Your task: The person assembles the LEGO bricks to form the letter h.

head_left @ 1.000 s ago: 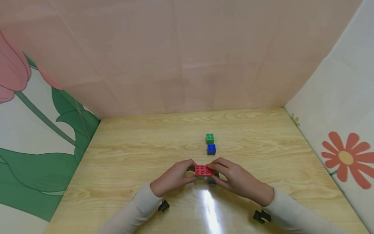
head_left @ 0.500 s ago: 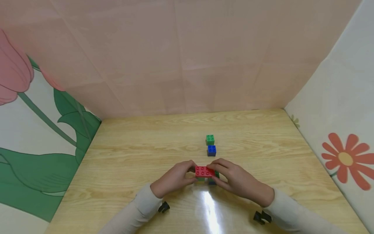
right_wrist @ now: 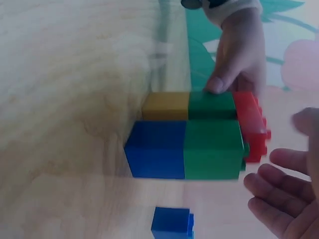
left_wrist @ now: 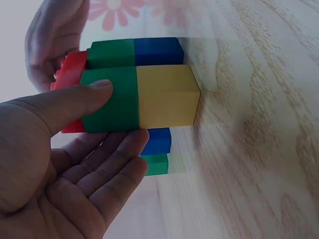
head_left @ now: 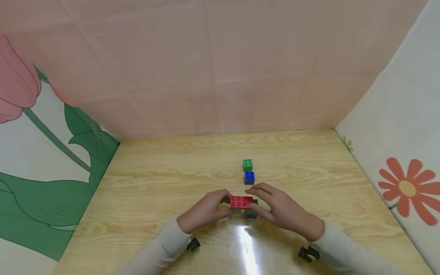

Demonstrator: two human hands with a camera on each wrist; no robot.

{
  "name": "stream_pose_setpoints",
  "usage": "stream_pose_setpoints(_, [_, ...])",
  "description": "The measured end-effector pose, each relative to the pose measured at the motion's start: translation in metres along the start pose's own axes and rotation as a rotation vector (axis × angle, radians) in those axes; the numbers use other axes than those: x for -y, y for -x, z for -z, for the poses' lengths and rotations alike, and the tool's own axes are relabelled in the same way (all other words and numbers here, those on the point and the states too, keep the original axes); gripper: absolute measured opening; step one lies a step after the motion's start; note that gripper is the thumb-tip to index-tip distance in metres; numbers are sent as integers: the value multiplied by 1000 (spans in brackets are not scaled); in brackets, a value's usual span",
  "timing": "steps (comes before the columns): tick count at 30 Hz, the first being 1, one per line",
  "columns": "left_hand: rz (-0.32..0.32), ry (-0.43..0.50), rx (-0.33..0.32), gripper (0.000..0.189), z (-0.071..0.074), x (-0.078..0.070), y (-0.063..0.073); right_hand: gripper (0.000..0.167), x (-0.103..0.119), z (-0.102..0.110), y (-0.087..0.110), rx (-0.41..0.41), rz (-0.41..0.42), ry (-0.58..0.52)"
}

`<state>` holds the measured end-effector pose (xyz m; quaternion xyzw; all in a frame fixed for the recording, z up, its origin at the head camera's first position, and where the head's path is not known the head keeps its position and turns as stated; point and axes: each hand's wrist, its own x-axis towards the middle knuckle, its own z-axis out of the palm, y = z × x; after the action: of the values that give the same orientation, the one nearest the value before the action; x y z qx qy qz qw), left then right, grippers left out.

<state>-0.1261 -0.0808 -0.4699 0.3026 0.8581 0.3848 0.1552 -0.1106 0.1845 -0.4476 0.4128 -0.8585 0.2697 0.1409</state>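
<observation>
A small toy-brick structure stands on the table between my hands. Its left column has a yellow brick (left_wrist: 167, 97) below a green brick (left_wrist: 117, 112); the right column has a blue brick (right_wrist: 155, 150) below another green brick (right_wrist: 212, 152). Across the top lies a long red brick (head_left: 240, 201), leaving some studs of the right green brick bare. My left hand (head_left: 206, 208) pinches the left green brick, thumb in front and fingers behind. My right hand (head_left: 287, 210) is spread beside the red brick's right end, with a gap to the bricks in the right wrist view.
Behind the structure, a loose blue brick (head_left: 249, 178) sits in front of a loose green brick (head_left: 247, 165). The wooden table (head_left: 165, 172) meets a pink back wall (head_left: 206, 76) and decorated side walls. A black clip (head_left: 193, 244) is at the left cuff.
My right hand's fingers have come off the red brick and spread apart. The left hand keeps its pinch, and the bricks stay in place; the view shifts slightly.
</observation>
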Motion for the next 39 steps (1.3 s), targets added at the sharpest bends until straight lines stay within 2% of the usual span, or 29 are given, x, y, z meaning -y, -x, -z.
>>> stream_pose_setpoints(6, [17, -5, 5, 28, 0, 1, -1, 27, -36, 8, -2, -64, -192, -123])
stream_pose_setpoints(10, [28, -5, 11, 28, 0, 0, -1, 28, -62, -1, -1, -114, -295, -146])
stream_pose_setpoints(13, [27, 1, 10, 27, 1, 1, 0, 35, -73, -13, -1, -93, -357, -153])
stream_pose_setpoints(22, [-8, 1, 20, 32, 1, 5, -5, 55, -87, -35, -6, -41, -386, -128])
stream_pose_setpoints(39, [-12, 52, 32, 32, 1, 13, -4, 52, -82, -48, -12, 33, -456, -127])
